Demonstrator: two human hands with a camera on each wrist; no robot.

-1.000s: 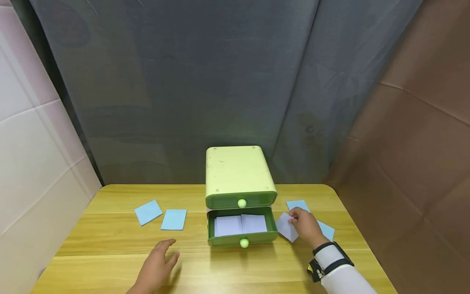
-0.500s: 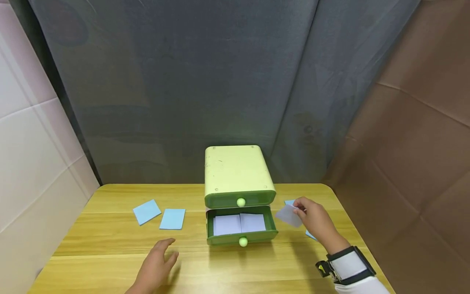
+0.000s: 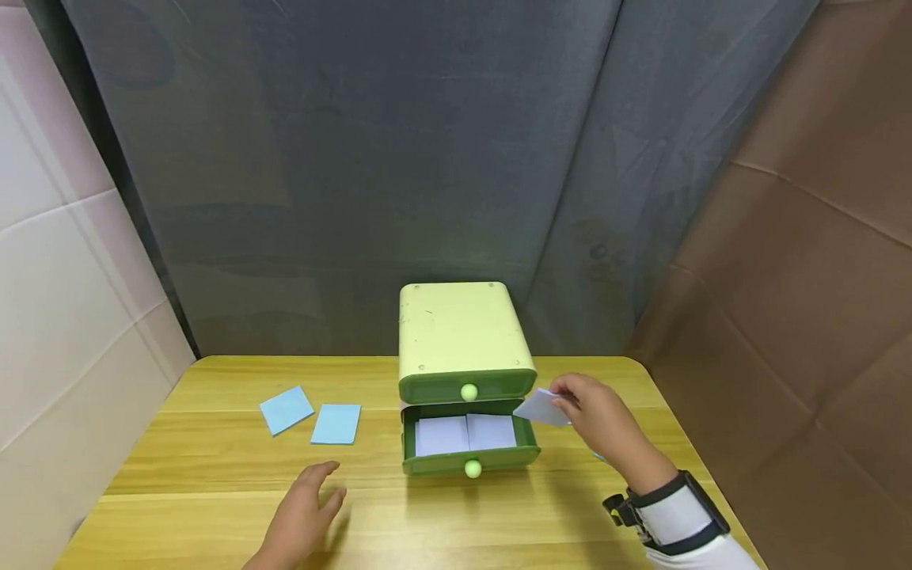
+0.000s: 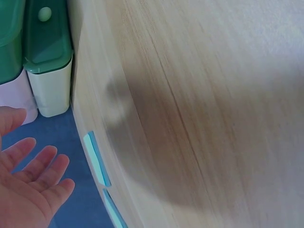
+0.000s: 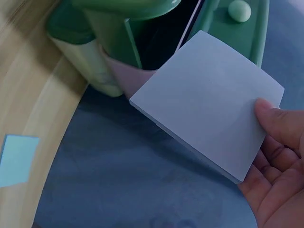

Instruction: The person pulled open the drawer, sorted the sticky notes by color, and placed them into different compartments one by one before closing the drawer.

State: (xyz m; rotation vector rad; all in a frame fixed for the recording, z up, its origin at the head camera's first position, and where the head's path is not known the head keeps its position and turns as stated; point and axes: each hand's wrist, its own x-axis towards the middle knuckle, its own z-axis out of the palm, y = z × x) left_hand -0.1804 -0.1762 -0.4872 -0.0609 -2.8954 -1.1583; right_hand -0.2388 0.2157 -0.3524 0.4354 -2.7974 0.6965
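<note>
Item 1, my right hand (image 3: 602,419): raised above the table, just right of the drawer unit, thumb and fingers pinching a pale lilac pad of notes (image 3: 541,407) by its right edge. From the right wrist view I see the thumb (image 5: 280,121) lying on the top face of the pad (image 5: 209,99), the other fingers under it. The pad is tilted, its free corner reaching toward the right wall of the open lower drawer.

Item 2, my left hand (image 3: 302,518): palm down over the near part of the wooden table (image 3: 214,475), fingers loosely spread and straight, holding nothing. From the left wrist view I see the fingers (image 4: 33,190) relaxed and apart.

Item 3, green drawer unit (image 3: 463,340): at the far middle of the table, pale green top, two drawers with round knobs. The upper drawer (image 3: 466,388) is pushed in. The lower drawer (image 3: 466,439) is pulled out toward me, and two lilac pads (image 3: 465,434) lie side by side in it, touching.

Item 4, two light blue pads (image 3: 309,416): flat on the table, left of the unit, near one another.

Item 5, a sliver of blue paper (image 3: 598,456): on the table under my right wrist, mostly hidden.
</note>
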